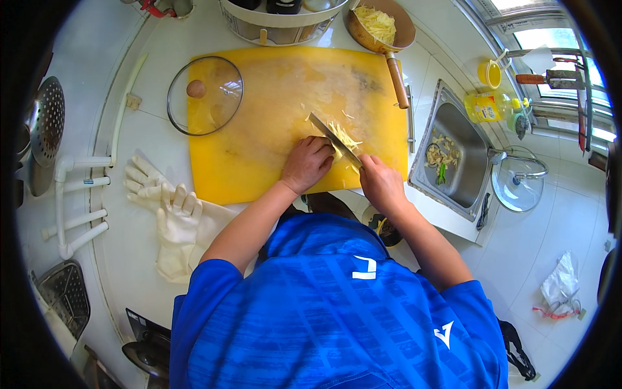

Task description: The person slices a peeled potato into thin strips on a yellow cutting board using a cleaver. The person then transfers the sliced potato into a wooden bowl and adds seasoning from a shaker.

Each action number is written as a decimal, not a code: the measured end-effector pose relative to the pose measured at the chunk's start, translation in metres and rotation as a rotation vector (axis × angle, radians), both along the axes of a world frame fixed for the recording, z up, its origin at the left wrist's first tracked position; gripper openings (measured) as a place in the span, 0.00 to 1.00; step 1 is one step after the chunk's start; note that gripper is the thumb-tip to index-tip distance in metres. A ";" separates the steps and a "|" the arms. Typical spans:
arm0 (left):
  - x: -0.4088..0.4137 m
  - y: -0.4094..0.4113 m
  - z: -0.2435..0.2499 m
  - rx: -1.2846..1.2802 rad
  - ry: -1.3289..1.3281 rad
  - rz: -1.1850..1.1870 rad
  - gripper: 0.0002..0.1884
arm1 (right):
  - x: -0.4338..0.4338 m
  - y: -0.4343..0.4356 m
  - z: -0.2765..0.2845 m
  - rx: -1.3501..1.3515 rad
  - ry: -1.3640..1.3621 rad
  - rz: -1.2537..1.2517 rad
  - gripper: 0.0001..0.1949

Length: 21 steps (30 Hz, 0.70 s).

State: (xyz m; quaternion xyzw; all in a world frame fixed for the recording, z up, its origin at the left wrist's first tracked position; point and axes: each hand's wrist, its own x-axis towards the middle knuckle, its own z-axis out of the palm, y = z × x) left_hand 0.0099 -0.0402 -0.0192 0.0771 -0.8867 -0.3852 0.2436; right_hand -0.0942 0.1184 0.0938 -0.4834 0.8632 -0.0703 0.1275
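Observation:
My right hand (pixel 384 185) grips the handle of a kitchen knife (pixel 334 138), its blade slanting up and left across the yellow cutting board (pixel 262 160). Against the near side of the blade, my left hand (pixel 307 163) presses a pale vegetable piece (pixel 337 154), probably potato, with curled fingers. Most of that piece is hidden by the fingers and the knife. Thin pale shreds (pixel 344 134) lie just beyond the blade, with a few stray ones scattered about. A glass lid (pixel 214 109) with a wooden knob rests over the board's left edge.
At the far right, a pan (pixel 357 26) holds more shreds, its wooden handle over the board. Peelings (pixel 444 150) lie in the steel sink (pixel 464 170). White rubber gloves (pixel 177 233) lie left of the board. A round container (pixel 277 31) stands behind it; an oil bottle (pixel 488 107) is beyond the sink.

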 end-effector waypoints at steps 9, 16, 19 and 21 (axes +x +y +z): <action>-0.001 -0.002 0.002 0.017 0.015 -0.007 0.09 | 0.000 -0.011 -0.039 -0.203 -0.034 -0.050 0.09; -0.001 0.001 -0.003 -0.030 0.021 0.028 0.09 | -0.004 -0.014 -0.035 0.000 -0.011 -0.010 0.10; 0.000 0.000 0.003 -0.003 0.047 0.012 0.09 | 0.003 -0.019 -0.046 -0.205 -0.010 -0.047 0.09; 0.000 -0.001 0.000 0.010 0.035 -0.002 0.09 | 0.002 -0.014 -0.033 -0.155 -0.024 -0.048 0.08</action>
